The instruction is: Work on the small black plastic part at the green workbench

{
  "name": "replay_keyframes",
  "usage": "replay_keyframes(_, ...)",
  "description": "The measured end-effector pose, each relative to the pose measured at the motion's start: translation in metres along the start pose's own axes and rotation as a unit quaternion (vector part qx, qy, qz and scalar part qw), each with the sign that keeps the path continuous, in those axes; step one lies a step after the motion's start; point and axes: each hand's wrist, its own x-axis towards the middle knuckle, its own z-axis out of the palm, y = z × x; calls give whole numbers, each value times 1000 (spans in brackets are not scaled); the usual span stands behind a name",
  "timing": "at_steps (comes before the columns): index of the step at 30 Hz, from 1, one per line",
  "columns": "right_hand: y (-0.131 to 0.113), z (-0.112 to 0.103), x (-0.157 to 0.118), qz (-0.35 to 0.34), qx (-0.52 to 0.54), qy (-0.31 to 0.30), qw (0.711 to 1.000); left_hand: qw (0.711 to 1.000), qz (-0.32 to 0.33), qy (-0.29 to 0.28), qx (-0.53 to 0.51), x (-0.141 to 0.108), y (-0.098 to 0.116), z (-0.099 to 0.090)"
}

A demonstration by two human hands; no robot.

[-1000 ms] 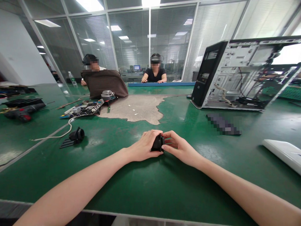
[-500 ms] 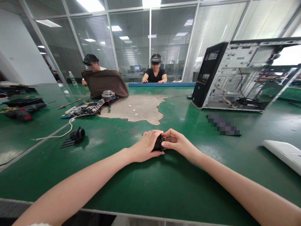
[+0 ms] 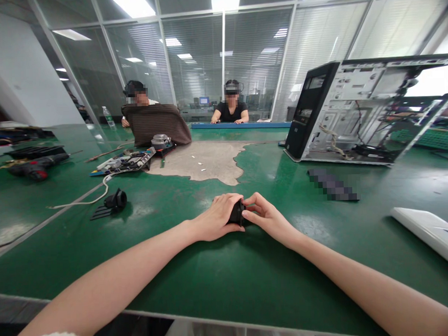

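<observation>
A small black part [image 3: 236, 214] rests on the green table near the middle of the view. My left hand [image 3: 219, 216] is wrapped over it from the left, thumb along the near side. At its right side, the bent fingers and thumb of my right hand [image 3: 260, 211] grip the edge of the same part. Much of the part is hidden under my left hand. Further left on the table lies a black lens-like piece with prongs [image 3: 117, 201].
An open computer case [image 3: 354, 114] stands at the right, with a white device [image 3: 428, 232] nearer. A circuit board [image 3: 126, 161], a power drill [image 3: 36, 167] and a brown-covered chair back [image 3: 156, 124] are at the left. Two people sit across the table.
My right thumb and fingers have shifted slightly on the black part's right edge. My left hand has stayed almost still around it.
</observation>
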Motion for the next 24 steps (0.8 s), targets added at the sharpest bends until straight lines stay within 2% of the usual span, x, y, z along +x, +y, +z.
replay_keyframes(7, -1, -1, 2, 30, -12, -3, 999, 1000, 9, 0, 7, 0, -1, 0)
replay_keyframes(15, -4, 2, -5, -5, -17, -3, 1000, 1000, 13, 10, 4, 0, 0, -1)
replay_keyframes(24, 2, -2, -1, 29, -5, -20, 999, 1000, 8, 4, 7, 0, 0, -1)
